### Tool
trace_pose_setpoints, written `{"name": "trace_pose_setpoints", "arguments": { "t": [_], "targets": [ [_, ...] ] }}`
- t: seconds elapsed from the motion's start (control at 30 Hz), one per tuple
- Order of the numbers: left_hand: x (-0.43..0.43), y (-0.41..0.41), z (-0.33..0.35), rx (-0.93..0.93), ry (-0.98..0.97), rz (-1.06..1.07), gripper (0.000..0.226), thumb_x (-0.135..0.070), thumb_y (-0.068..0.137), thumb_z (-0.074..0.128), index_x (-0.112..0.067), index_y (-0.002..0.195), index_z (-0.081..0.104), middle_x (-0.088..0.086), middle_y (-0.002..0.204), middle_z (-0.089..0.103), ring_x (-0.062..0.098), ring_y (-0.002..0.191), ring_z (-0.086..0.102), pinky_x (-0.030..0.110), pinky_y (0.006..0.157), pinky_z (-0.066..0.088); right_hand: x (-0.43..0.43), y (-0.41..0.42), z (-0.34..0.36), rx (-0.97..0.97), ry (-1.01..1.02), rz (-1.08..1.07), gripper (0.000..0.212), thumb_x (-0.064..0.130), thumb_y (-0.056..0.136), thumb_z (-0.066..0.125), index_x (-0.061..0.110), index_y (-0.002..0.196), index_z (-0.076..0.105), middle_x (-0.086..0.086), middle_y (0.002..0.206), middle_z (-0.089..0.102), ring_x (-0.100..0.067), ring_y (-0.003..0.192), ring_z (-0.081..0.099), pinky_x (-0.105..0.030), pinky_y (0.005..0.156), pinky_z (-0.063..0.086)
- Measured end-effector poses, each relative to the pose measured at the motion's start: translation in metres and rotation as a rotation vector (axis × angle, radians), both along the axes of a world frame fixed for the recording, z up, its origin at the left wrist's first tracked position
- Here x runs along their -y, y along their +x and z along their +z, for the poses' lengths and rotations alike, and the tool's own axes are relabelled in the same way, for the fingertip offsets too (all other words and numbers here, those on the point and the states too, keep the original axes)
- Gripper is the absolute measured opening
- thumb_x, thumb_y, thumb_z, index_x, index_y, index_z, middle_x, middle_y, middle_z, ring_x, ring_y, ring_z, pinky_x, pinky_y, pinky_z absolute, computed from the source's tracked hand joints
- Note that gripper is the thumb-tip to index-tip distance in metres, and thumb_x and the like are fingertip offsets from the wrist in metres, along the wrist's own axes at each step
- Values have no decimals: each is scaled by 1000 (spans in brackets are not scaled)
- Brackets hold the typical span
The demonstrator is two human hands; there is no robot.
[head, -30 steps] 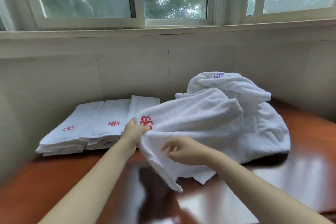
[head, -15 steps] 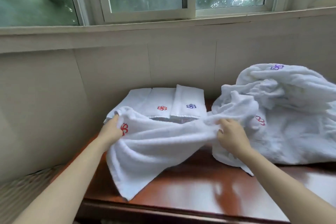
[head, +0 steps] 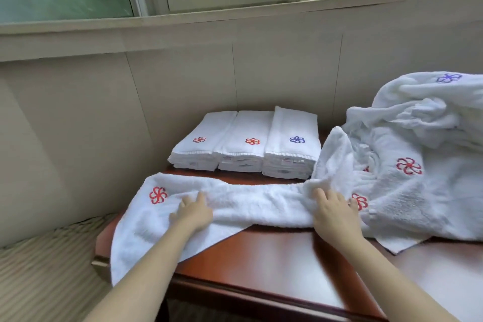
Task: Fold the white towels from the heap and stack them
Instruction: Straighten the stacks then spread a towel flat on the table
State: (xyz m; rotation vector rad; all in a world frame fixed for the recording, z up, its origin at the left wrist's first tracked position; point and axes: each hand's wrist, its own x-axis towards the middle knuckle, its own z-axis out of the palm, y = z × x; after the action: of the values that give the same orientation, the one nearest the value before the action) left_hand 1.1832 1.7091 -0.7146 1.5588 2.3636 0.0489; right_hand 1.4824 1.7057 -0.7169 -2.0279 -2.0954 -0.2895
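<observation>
A white towel (head: 261, 204) with a red flower mark lies stretched left to right across the red-brown table (head: 274, 259). Its left end hangs over the table's left edge. My left hand (head: 193, 213) rests flat on the towel just right of the red mark. My right hand (head: 334, 209) lies on the towel's bunched right end, where it meets the heap (head: 418, 144) of loose white towels. Three stacks of folded towels (head: 248, 141) stand side by side behind it, against the wall.
A beige panelled wall (head: 183, 86) with a window above closes off the back. A striped cushion or mattress (head: 39, 269) lies lower, left of the table. The table's front edge (head: 261, 295) runs diagonally near my forearms.
The towel, held up between both hands before, now lies on the table. Both hands came down on top of it, and the view has moved closer and lower.
</observation>
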Motion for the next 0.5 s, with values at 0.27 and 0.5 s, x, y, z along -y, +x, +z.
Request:
{"name": "trace_pose_setpoints", "arguments": {
  "t": [0.27,0.5],
  "targets": [
    [26,27,-27,-61,390,-138,59,-55,97,25,-26,148,25,3,155,26,22,141,26,46,113,19,5,-6,11,83,-25,71,26,12,86,41,19,111,45,1,113,61,-22,113,53,-39,97,31],
    [53,45,-23,-86,581,-540,37,-40,90,57,-12,115,56,4,115,53,24,110,50,32,91,40,32,9,60,-297,773,64,4,-1,78,55,0,79,58,-18,69,57,-39,71,54,-43,72,31]
  ]
}}
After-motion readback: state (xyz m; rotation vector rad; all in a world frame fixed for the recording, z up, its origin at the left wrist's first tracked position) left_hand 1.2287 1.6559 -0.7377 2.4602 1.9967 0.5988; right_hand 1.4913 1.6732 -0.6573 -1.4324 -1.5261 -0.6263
